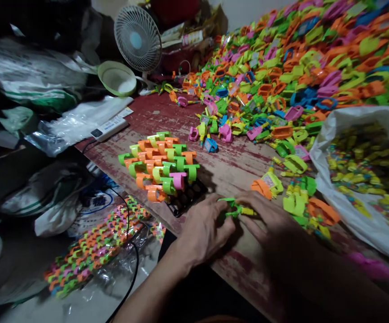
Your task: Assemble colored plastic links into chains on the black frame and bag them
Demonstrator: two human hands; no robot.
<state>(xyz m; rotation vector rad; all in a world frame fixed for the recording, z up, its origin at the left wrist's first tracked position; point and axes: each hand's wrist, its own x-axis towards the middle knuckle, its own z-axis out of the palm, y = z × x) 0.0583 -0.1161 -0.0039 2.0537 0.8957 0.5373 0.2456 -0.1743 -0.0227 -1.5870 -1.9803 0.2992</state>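
Observation:
My left hand (203,226) is closed round a green plastic toy watch (228,212) just above the table edge. From the right, my right hand (264,217) pinches a small yellow tube (247,211) that meets the green watch; whether it is fixed in is hidden by the fingers. Left of my hands, orange, green, yellow and pink toy watches stand in rows (160,162) on a black tray (192,193). Just beyond my right hand lie an orange watch (260,188) and a yellow-green watch (294,205) among several loose ones.
A large heap of toy watches (281,76) covers the table's back right. An open white sack (325,152) holds many yellow tubes at right. A fan (137,39), a bowl (116,80) and a power strip (109,128) stand at back left. Bagged watches (96,244) lie below the table, beside a black cable (137,260).

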